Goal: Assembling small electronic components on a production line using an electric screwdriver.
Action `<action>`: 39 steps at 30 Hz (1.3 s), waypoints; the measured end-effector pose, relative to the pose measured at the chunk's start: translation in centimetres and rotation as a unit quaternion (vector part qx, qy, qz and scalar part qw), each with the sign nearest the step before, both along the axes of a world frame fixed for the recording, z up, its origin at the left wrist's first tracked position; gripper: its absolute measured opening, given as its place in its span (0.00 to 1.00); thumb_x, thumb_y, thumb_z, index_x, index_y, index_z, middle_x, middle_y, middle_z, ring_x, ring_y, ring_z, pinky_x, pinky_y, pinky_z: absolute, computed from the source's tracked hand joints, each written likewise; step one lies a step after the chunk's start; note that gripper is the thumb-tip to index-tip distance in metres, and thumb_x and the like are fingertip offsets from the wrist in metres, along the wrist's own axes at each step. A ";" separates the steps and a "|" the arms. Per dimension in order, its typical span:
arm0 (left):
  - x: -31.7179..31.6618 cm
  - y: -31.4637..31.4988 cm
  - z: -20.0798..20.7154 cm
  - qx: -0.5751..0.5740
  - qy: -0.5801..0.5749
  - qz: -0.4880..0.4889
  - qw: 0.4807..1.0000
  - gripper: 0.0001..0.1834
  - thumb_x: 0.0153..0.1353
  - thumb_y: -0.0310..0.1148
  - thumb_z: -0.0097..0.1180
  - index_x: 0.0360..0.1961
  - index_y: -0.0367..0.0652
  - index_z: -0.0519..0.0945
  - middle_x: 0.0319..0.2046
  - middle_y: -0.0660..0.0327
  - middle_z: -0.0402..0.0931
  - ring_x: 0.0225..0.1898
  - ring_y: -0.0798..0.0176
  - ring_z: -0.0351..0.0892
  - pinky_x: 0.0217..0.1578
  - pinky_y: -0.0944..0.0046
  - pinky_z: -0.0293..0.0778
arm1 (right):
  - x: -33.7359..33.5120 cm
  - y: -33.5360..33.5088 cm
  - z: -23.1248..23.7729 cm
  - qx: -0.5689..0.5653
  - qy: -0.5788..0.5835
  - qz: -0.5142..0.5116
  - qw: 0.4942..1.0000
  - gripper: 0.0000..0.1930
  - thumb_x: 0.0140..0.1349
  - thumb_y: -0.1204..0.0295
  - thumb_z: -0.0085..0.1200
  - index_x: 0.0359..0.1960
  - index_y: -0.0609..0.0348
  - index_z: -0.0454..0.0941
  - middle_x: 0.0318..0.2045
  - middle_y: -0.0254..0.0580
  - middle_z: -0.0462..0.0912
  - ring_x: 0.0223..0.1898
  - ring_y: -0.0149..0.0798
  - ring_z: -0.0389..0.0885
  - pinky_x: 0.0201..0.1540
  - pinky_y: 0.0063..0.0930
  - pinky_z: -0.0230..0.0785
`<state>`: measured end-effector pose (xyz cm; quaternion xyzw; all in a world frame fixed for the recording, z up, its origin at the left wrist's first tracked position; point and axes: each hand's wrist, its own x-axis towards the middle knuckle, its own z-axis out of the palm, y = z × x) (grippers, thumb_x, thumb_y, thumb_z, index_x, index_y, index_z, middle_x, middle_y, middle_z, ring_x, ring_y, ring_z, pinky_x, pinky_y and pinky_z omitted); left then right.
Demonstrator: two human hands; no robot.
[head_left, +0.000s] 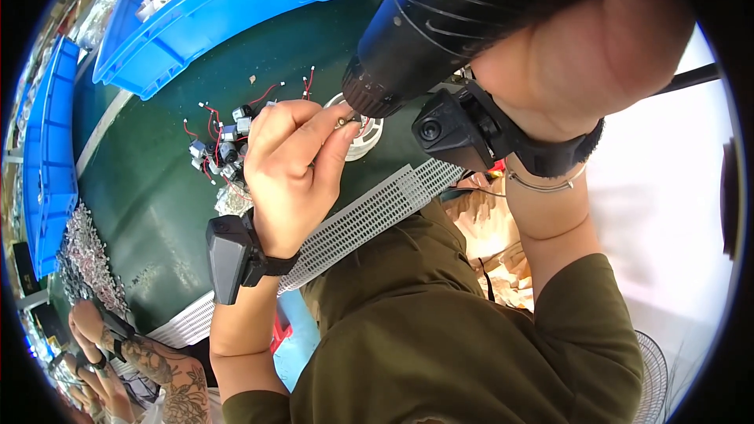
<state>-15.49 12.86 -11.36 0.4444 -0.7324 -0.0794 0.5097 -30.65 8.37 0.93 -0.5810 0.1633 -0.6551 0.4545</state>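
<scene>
My right hand (565,63) is wrapped round a black power screwdriver (440,31), which slants down to the left over the bench. Close to the screwdriver's nose, my left hand (290,157) pinches a small brass-coloured metal piece (342,122) between thumb and forefinger. How the screwdriver's tip meets this piece is too small to make out. Below those fingertips lies a white round plastic part (367,140), partly hidden by the hand. Beside my left hand several small motors (228,133) with red wires lie in a loose heap.
Blue bins (228,12) line the far side, one holding white parts. Another blue bin (49,149) stands left, near a pile of small bits (90,255). A perforated white strip (369,212) edges the green bench (157,212). A co-worker's tattooed arm (161,365) reaches in lower left.
</scene>
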 end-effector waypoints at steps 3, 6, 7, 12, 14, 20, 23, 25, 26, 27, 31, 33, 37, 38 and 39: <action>-0.1 0.2 -0.2 0.007 0.018 -0.012 1.000 0.09 0.46 0.25 0.66 0.31 0.40 0.83 0.27 0.62 0.75 0.27 0.60 0.72 0.31 0.63 0.67 | -0.1 0.1 0.1 0.003 0.007 0.000 1.000 0.12 0.57 0.70 0.55 0.35 0.68 0.75 0.21 0.40 0.76 0.21 0.31 0.74 0.25 0.22 0.67; -0.3 0.2 -0.3 0.022 0.019 -0.015 0.999 0.09 0.47 0.24 0.66 0.31 0.39 0.83 0.28 0.61 0.76 0.27 0.60 0.73 0.32 0.64 0.68 | -0.3 0.0 0.1 0.010 0.012 -0.001 1.000 0.12 0.57 0.70 0.55 0.35 0.68 0.75 0.21 0.40 0.76 0.21 0.30 0.74 0.25 0.22 0.67; -0.4 0.1 -0.4 0.028 0.029 -0.014 0.999 0.09 0.47 0.24 0.66 0.31 0.39 0.83 0.28 0.61 0.76 0.28 0.61 0.73 0.31 0.64 0.69 | -0.4 0.0 0.2 0.011 0.013 0.000 1.000 0.12 0.57 0.70 0.55 0.35 0.68 0.75 0.21 0.40 0.76 0.21 0.30 0.74 0.25 0.22 0.67; -0.5 0.2 -0.4 0.049 0.049 -0.016 0.997 0.09 0.48 0.25 0.66 0.32 0.38 0.83 0.28 0.61 0.76 0.29 0.62 0.74 0.31 0.66 0.70 | -0.6 0.3 0.3 0.018 0.021 0.004 1.000 0.11 0.56 0.70 0.56 0.34 0.68 0.75 0.21 0.39 0.76 0.21 0.30 0.74 0.25 0.22 0.66; -0.6 0.2 -0.5 0.048 0.059 -0.016 0.997 0.08 0.48 0.25 0.67 0.32 0.38 0.83 0.28 0.61 0.76 0.28 0.64 0.74 0.29 0.67 0.70 | -0.7 0.3 0.4 0.020 0.024 0.005 0.999 0.11 0.56 0.70 0.56 0.34 0.68 0.75 0.21 0.39 0.76 0.21 0.30 0.74 0.25 0.22 0.66; -1.0 0.2 -0.4 0.067 0.103 0.008 0.992 0.07 0.48 0.24 0.67 0.30 0.38 0.83 0.28 0.60 0.76 0.25 0.66 0.74 0.25 0.68 0.70 | 0.2 0.5 0.6 0.028 0.034 0.017 0.999 0.11 0.56 0.70 0.56 0.33 0.68 0.75 0.21 0.39 0.76 0.21 0.29 0.74 0.24 0.21 0.66; -0.8 0.3 -0.7 0.108 0.072 0.009 0.991 0.16 0.45 0.27 0.70 0.37 0.38 0.81 0.34 0.57 0.76 0.31 0.61 0.76 0.31 0.66 0.72 | 0.3 0.4 0.5 0.033 0.040 0.024 0.998 0.11 0.56 0.70 0.56 0.33 0.67 0.76 0.21 0.38 0.76 0.21 0.29 0.74 0.24 0.21 0.66; -1.1 0.1 0.0 0.081 0.043 0.004 0.996 0.22 0.43 0.29 0.71 0.41 0.37 0.79 0.37 0.55 0.75 0.35 0.58 0.76 0.35 0.63 0.73 | -0.3 0.2 0.6 0.038 0.048 0.022 0.998 0.10 0.56 0.70 0.56 0.33 0.67 0.76 0.21 0.38 0.76 0.21 0.29 0.74 0.24 0.21 0.66; -1.2 0.0 0.2 0.052 0.012 0.002 0.999 0.28 0.40 0.31 0.73 0.45 0.37 0.76 0.40 0.53 0.75 0.38 0.55 0.76 0.39 0.61 0.73 | -0.4 -0.2 0.5 0.041 0.052 0.020 0.998 0.10 0.56 0.70 0.57 0.33 0.67 0.76 0.21 0.38 0.76 0.21 0.29 0.74 0.24 0.21 0.66; -0.5 0.0 -0.6 0.075 0.032 -0.010 0.997 0.37 0.36 0.34 0.74 0.50 0.36 0.71 0.45 0.51 0.72 0.44 0.50 0.74 0.45 0.56 0.71 | -0.4 -0.4 0.5 0.043 0.054 0.022 0.997 0.10 0.56 0.70 0.57 0.33 0.67 0.76 0.21 0.38 0.76 0.21 0.29 0.74 0.24 0.21 0.66; 0.7 -0.5 -2.2 0.045 -0.021 -0.022 0.999 0.28 0.39 0.32 0.72 0.45 0.39 0.77 0.43 0.53 0.73 0.43 0.51 0.74 0.45 0.56 0.71 | -0.1 -2.1 -0.4 0.044 0.056 0.052 0.996 0.08 0.54 0.72 0.60 0.29 0.65 0.77 0.19 0.34 0.76 0.20 0.25 0.73 0.23 0.18 0.63; 0.6 -0.6 -2.1 -0.016 -0.154 -0.035 0.987 0.21 0.41 0.33 0.70 0.39 0.42 0.80 0.44 0.56 0.73 0.43 0.52 0.74 0.46 0.55 0.70 | 0.0 -1.8 -0.7 0.062 0.076 0.031 0.995 0.08 0.54 0.72 0.60 0.28 0.64 0.76 0.19 0.33 0.76 0.19 0.25 0.73 0.23 0.18 0.63; 0.4 -0.4 -2.7 -0.047 -0.187 -0.010 0.981 0.16 0.43 0.34 0.68 0.36 0.45 0.82 0.45 0.57 0.74 0.44 0.55 0.75 0.48 0.52 0.69 | 0.1 -1.9 -1.4 0.071 0.074 0.025 0.994 0.09 0.53 0.75 0.60 0.33 0.66 0.74 0.20 0.35 0.76 0.19 0.27 0.73 0.23 0.19 0.65; 0.5 -0.4 -2.7 -0.045 -0.186 -0.010 0.982 0.16 0.43 0.34 0.68 0.36 0.45 0.82 0.45 0.57 0.74 0.44 0.55 0.75 0.48 0.52 0.69 | 0.3 -1.9 -1.6 0.069 0.051 0.026 0.996 0.11 0.53 0.76 0.59 0.36 0.67 0.73 0.21 0.37 0.76 0.20 0.27 0.74 0.23 0.20 0.66; 0.4 -0.4 -2.7 -0.045 -0.183 -0.010 0.982 0.16 0.42 0.34 0.68 0.36 0.45 0.82 0.45 0.57 0.75 0.43 0.55 0.75 0.48 0.52 0.69 | 0.3 -2.4 -2.0 0.069 0.053 0.026 0.996 0.11 0.53 0.76 0.59 0.36 0.67 0.73 0.21 0.37 0.76 0.20 0.27 0.74 0.23 0.20 0.66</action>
